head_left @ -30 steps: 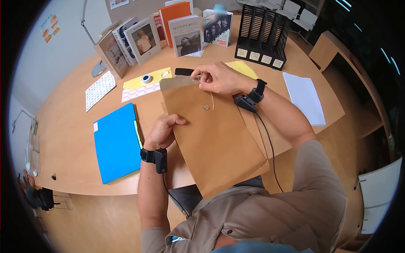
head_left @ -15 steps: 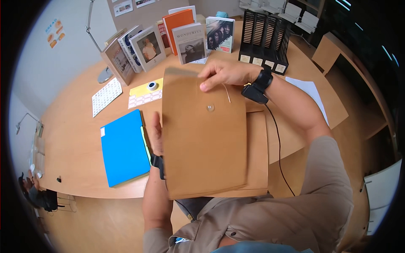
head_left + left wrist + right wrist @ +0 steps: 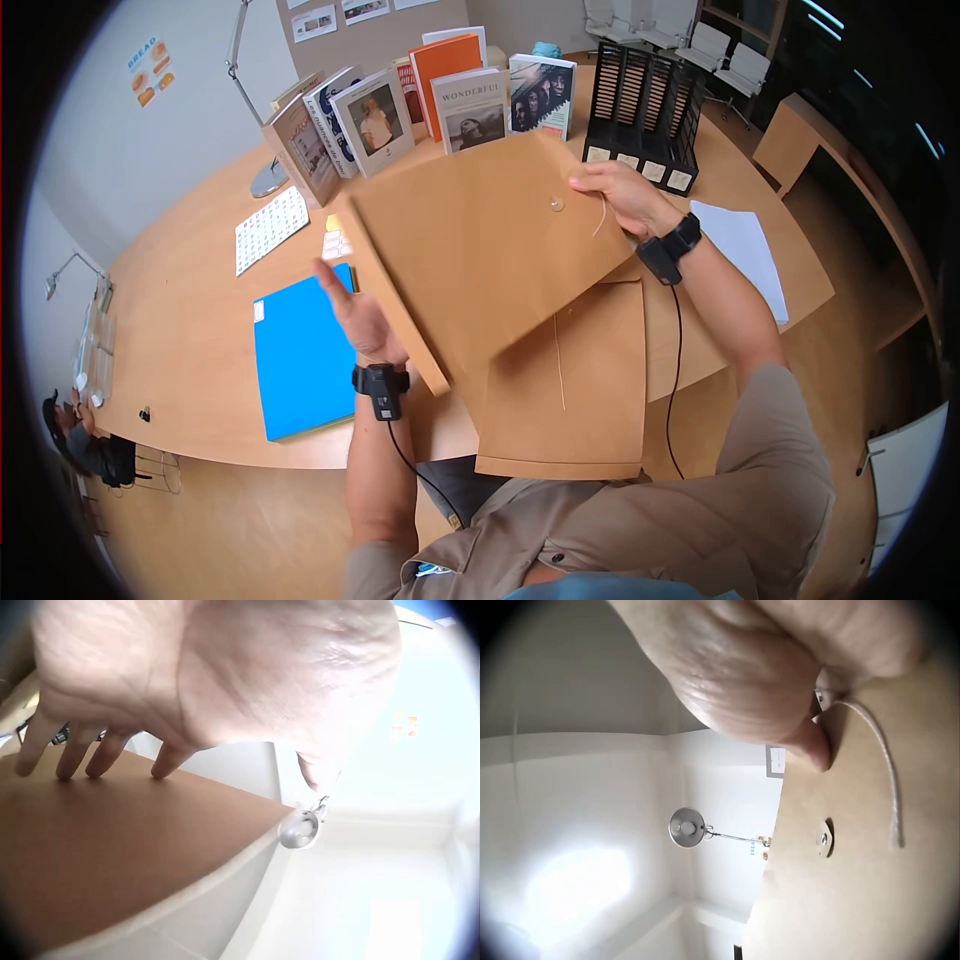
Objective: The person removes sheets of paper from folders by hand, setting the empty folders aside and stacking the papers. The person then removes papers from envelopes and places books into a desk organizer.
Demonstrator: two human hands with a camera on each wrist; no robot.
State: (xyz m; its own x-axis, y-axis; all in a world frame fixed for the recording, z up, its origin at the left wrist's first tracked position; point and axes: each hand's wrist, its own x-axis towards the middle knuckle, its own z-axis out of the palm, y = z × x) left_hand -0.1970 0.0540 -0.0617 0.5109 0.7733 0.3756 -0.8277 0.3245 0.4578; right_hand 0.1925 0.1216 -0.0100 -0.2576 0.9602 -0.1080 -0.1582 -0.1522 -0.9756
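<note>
A brown string-tie envelope (image 3: 460,240) is held up over the desk, turned with its button end to the right. My right hand (image 3: 625,195) grips that end, thumb on the front face. Close by the thumb are the round button (image 3: 825,838) and a loose white string (image 3: 889,772). At the envelope's left edge is my left hand (image 3: 365,325), thumb stretched out. In the left wrist view, its straight fingers (image 3: 97,757) meet the envelope's brown surface. A second brown envelope (image 3: 565,410) with a string lies below, at the desk's front edge.
Left of the envelopes lies a blue folder (image 3: 305,370), with a white label sheet (image 3: 272,230) behind it. Standing books (image 3: 375,125) and a black file rack (image 3: 645,120) line the back. White paper (image 3: 745,255) lies at right. Another person (image 3: 90,440) sits far left.
The held envelope has swung from upright to slanting, its button end moving right with my right hand. The left thumb now sticks out at its edge, and more of the lower envelope shows.
</note>
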